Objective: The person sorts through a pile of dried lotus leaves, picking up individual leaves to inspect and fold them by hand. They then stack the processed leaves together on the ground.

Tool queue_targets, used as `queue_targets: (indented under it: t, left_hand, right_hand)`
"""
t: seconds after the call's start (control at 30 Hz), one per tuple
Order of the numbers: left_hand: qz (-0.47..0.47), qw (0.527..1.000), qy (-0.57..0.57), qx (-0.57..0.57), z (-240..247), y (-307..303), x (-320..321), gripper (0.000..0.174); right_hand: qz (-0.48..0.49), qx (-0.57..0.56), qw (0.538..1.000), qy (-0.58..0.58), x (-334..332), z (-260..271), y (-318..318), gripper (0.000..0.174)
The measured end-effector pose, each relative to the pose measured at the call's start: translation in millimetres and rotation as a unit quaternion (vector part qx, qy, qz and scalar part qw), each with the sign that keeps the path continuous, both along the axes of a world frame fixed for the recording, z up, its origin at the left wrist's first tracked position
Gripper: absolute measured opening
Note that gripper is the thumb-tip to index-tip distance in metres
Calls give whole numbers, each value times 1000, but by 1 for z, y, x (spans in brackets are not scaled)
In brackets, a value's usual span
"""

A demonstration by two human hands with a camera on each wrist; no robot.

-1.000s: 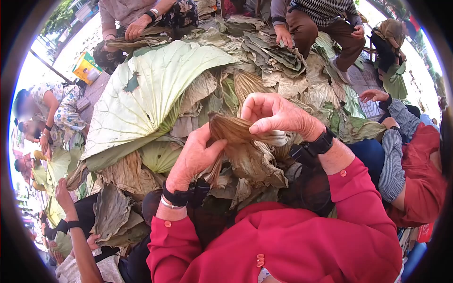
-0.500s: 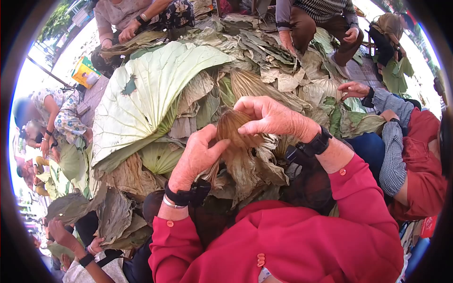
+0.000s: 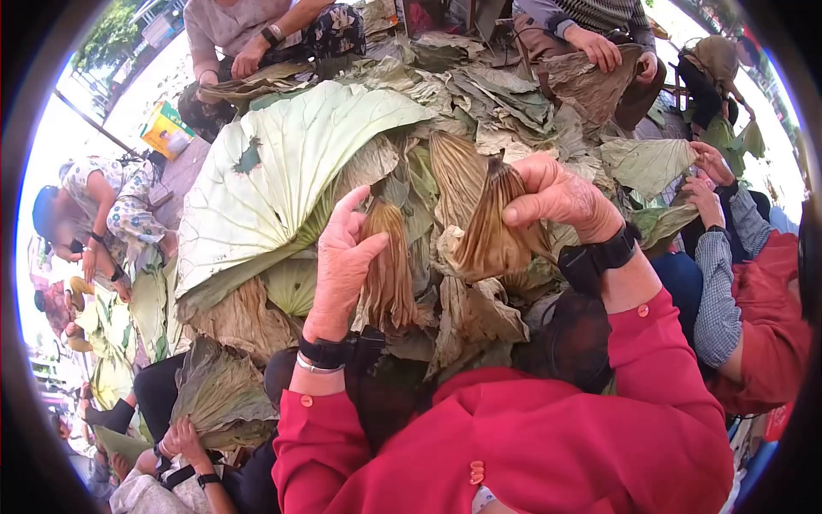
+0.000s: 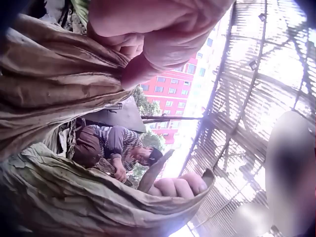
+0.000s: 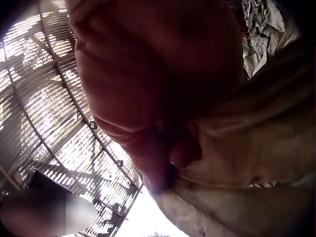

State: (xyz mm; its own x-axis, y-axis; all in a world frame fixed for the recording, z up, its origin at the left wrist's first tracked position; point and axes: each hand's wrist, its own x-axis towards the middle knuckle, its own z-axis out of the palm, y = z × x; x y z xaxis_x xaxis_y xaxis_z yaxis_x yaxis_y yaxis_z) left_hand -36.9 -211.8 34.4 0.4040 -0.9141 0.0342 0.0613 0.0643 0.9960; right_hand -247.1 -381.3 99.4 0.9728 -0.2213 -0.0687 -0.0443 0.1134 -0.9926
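Hands that met on one folded bundle half a second ago have drawn apart, and the dried leaf [image 3: 390,265] now hangs in two pleated brown fans at chest height over the heap. The left hand [image 3: 342,257] pinches the top of one fan between thumb and fingers, its forefinger pointing straight up; the right hand [image 3: 556,195], raised a little higher, is clamped on the tip of the other fan. Whether the two fans are joined lower down cannot be told. By the look of it the pleats are being spread open, and the next move calls for a slow, even pull, since so dry a leaf seems likely to crack. Just behind lies a big pale green leaf [image 3: 274,171], then the heap of leaves [image 3: 479,94], with other seated people working round it
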Motion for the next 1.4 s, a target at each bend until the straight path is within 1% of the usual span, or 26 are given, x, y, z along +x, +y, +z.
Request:
queue_targets:
  t: [0.03,0.07,0.1,0.17,0.23,0.27,0.3,0.37,0.5,0.57,0.63,0.73,0.8,0.87,0.9,0.97,1.0,1.03,1.1,1.13,1.17,1.23,1.27,1.3,1.37,1.4]
  left_hand:
    - [11,996,88,-7,6,0,-1,44]
    - [54,990,125,-19,10,-2,-5,43]
    - [52,991,123,-20,8,-3,-3,43]
    - [38,973,226,-1,2,-3,1,35]
    - [25,974,226,-17,3,-9,-10,29]
    - [9,979,202,-30,3,-11,-15,28]
    - [-10,983,177,-48,2,-16,-17,28]
    - [-61,983,166,-54,1,-16,-22,26]
    - [-43,982,179,-51,-2,-15,-25,25]
    - [-25,983,178,-48,-4,-13,-24,25]
    - [-14,986,167,-18,-1,-10,-26,22]
    - [-52,984,166,-41,8,-11,-30,21]
    - [-42,988,145,-32,0,-14,-33,21]
    - [-27,990,138,-28,-4,-16,-29,24]
    - [-19,990,139,-28,0,-15,-26,22]
    - [-1,984,170,-54,5,-14,-19,21]
    - [-2,983,174,-53,8,-13,-17,21]
    - [-22,980,188,-52,9,-10,-13,24]
    - [-45,976,194,-90,9,-5,-12,26]
    - [-57,971,209,-100,8,-2,-8,27]
    - [-47,967,225,-107,7,2,-3,29]
    - [-63,968,209,-122,20,7,0,31]
    - [-43,972,213,-89,23,8,1,33]
    - [-46,972,214,-86,21,9,1,33]
    - [-50,977,209,7,17,11,2,31]
    - [-40,982,182,16,17,12,2,29]
  right_hand:
    - [59,73,996,-11,-4,3,7,22]
    - [87,93,992,-3,-4,9,17,21]
    - [109,157,981,-9,-2,16,31,20]
    - [227,117,965,-54,7,7,41,19]
    - [208,61,976,3,24,-2,53,16]
    - [142,-53,988,15,30,-15,54,16]
    - [136,-60,989,14,36,-26,49,16]
    - [-4,-189,982,-14,42,-44,44,22]
    - [-101,-244,964,-5,47,-49,43,24]
    - [-120,-225,967,-16,49,-52,45,23]
    - [-172,-120,977,-35,53,-58,45,23]
    - [-183,-178,966,-31,54,-59,50,21]
    - [-193,-209,958,-26,52,-60,57,21]
    - [-144,-353,925,10,51,-54,58,23]
    - [-143,-348,927,12,51,-49,58,23]
    - [-197,-254,947,14,50,-40,54,25]
    - [-207,-322,924,14,50,-38,47,32]
    - [-208,-320,924,17,51,-42,42,32]
    - [-92,-321,938,-96,53,-49,34,40]
    - [14,-148,989,12,50,-46,32,44]
    - [9,-144,989,14,48,-46,33,44]
    - [55,-22,998,14,47,-47,39,40]
    - [13,-50,998,-22,47,-44,44,35]
    - [10,-48,999,-21,47,-45,46,35]
    - [-35,-210,977,-27,47,-47,48,31]
    - [-39,-229,972,-11,46,-48,50,29]
